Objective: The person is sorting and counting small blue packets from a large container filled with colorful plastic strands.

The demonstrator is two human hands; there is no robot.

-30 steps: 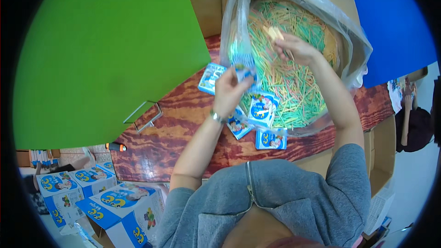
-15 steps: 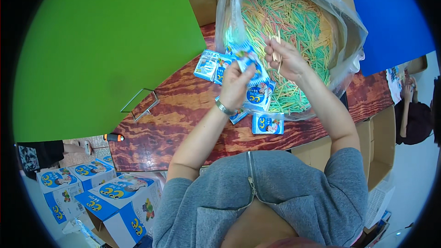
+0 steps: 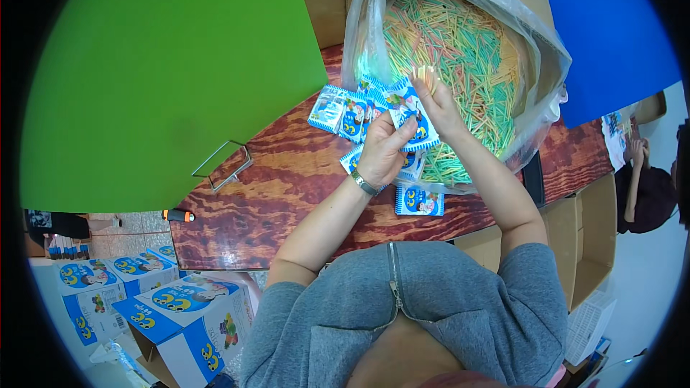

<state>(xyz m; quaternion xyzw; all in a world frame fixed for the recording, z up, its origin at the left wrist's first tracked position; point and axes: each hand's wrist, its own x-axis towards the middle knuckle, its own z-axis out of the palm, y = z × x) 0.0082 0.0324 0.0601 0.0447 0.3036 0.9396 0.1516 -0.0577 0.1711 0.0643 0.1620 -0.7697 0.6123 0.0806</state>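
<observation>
My left hand, with a watch at the wrist, is closed on a small blue-and-white packet. My right hand grips a small bunch of thin pale sticks against the packet's upper end; whether their lower ends are inside is hidden. Behind both hands, a large clear plastic bag lies open, full of loose pastel sticks in green, yellow and pink. Several similar packets lie on the wooden table around my left hand, and one packet is close to the table's near edge.
A green panel rises at left, a blue panel at right. A wire stand and an orange-black object are on the table's left. Printed cartons stand lower left, a brown box at right. Another person is far right.
My right hand has come down and left with the sticks to the packet's upper end. The packet in my left hand has shifted slightly right and down.
</observation>
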